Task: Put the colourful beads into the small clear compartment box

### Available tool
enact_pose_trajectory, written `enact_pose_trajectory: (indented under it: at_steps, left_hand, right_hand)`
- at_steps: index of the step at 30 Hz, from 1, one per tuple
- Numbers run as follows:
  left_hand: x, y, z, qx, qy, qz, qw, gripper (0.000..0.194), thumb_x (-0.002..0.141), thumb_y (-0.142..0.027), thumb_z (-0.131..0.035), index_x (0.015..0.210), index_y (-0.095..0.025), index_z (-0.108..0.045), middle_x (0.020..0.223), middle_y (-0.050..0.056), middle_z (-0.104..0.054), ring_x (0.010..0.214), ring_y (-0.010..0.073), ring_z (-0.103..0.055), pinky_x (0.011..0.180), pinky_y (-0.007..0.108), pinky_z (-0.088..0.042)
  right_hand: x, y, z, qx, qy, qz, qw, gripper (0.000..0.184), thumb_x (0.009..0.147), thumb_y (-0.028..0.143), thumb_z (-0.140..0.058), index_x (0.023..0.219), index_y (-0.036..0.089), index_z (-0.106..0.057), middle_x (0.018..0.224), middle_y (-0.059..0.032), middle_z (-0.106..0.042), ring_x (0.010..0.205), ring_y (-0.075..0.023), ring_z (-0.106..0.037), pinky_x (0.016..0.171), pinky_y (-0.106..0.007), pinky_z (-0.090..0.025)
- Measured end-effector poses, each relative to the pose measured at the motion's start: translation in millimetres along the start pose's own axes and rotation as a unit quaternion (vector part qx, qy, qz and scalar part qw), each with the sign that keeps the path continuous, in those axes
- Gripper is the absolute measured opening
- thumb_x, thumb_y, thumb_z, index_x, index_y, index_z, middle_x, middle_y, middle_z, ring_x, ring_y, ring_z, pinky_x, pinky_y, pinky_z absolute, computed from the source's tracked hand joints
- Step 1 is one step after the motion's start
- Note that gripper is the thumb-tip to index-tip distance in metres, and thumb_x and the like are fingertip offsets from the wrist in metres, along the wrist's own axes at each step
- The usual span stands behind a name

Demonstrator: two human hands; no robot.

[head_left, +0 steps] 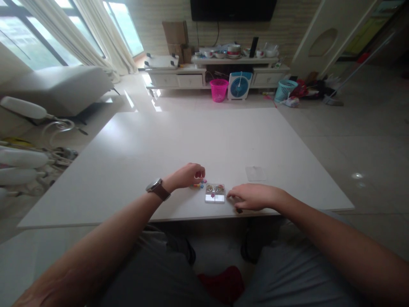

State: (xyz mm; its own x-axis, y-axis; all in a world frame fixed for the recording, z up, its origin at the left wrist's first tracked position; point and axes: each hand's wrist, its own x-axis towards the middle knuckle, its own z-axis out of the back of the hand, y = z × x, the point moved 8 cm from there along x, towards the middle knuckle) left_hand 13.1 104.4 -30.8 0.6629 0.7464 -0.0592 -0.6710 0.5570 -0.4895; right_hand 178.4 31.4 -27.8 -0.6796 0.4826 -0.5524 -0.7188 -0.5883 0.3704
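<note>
My left hand (191,174), with a watch on its wrist, is closed with its fingers curled together. What it holds, if anything, is too small to make out. Just below it lie several small colourful pieces (199,185), partly covered by the hand. A clear box with compartments (215,198) sits to their right. Shiny small items fill its two far compartments, and a pinkish piece is in the near left one. Beside the box's right edge, my right hand (251,196) rests low over the table, fingers loosely apart. A small dark thing (239,210) shows beneath its fingers.
A clear flat lid (255,173) lies beyond my right hand on the white table (179,136). The table's front edge runs just in front of my lap. Across the floor stand a pink basket (219,90), a blue fan (239,86) and a TV cabinet (191,80).
</note>
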Motion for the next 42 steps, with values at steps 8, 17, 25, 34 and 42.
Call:
enact_pose_trajectory:
  at_steps: [8,17,25,34,42]
  left_hand:
    - [0.5,-23.0,-2.4,-0.021,0.022,-0.038,0.999,0.011,0.081,-0.020,-0.061,0.083,-0.016,-0.071,0.075,0.001,-0.067,0.069,0.0109,-0.058,0.067,0.021,-0.043]
    - [-6.2,-58.5,-13.2,-0.003,0.051,-0.099,0.994,0.016,0.077,-0.012,-0.062,0.085,-0.019,-0.074,0.080,0.002,-0.069,0.074,0.0124,-0.060,0.070,0.021,-0.044]
    - [-8.9,-61.2,-27.1,0.044,0.081,-0.084,0.992,0.012,0.076,-0.018,-0.063,0.081,-0.021,-0.073,0.078,0.001,-0.071,0.073,0.0141,-0.063,0.071,0.024,-0.044]
    - [-6.7,-61.7,-40.0,0.125,0.100,-0.048,0.986,0.010,0.078,-0.021,-0.065,0.079,-0.024,-0.074,0.080,0.003,-0.073,0.073,0.0173,-0.066,0.066,0.025,-0.042]
    - [-3.3,-65.0,-44.1,0.139,0.114,-0.045,0.983,0.011,0.080,-0.023,-0.066,0.071,-0.019,-0.070,0.076,0.006,-0.072,0.070,0.0179,-0.066,0.063,0.025,-0.042]
  right_hand:
    - [2.0,-0.7,-0.4,0.000,0.002,-0.004,1.000,0.034,0.081,0.029,-0.056,0.113,0.020,-0.065,0.110,-0.0115,-0.070,0.095,-0.0251,-0.065,0.073,-0.030,-0.044]
    - [3.9,-0.9,-0.9,-0.006,0.003,-0.002,1.000,0.033,0.082,0.027,-0.055,0.112,0.019,-0.064,0.111,-0.0117,-0.069,0.094,-0.0248,-0.064,0.073,-0.029,-0.043]
    - [3.8,-0.4,-1.8,-0.004,-0.001,0.008,1.000,0.032,0.082,0.028,-0.056,0.112,0.019,-0.064,0.109,-0.0117,-0.069,0.093,-0.0243,-0.064,0.073,-0.028,-0.043]
    - [5.1,-1.0,-3.1,-0.006,-0.004,0.018,1.000,0.034,0.082,0.027,-0.055,0.113,0.019,-0.064,0.110,-0.0123,-0.069,0.094,-0.0248,-0.064,0.074,-0.029,-0.043]
    - [5.8,-2.5,-3.4,-0.009,-0.010,0.022,1.000,0.034,0.082,0.027,-0.054,0.113,0.019,-0.064,0.111,-0.0116,-0.069,0.096,-0.0248,-0.064,0.076,-0.029,-0.043]
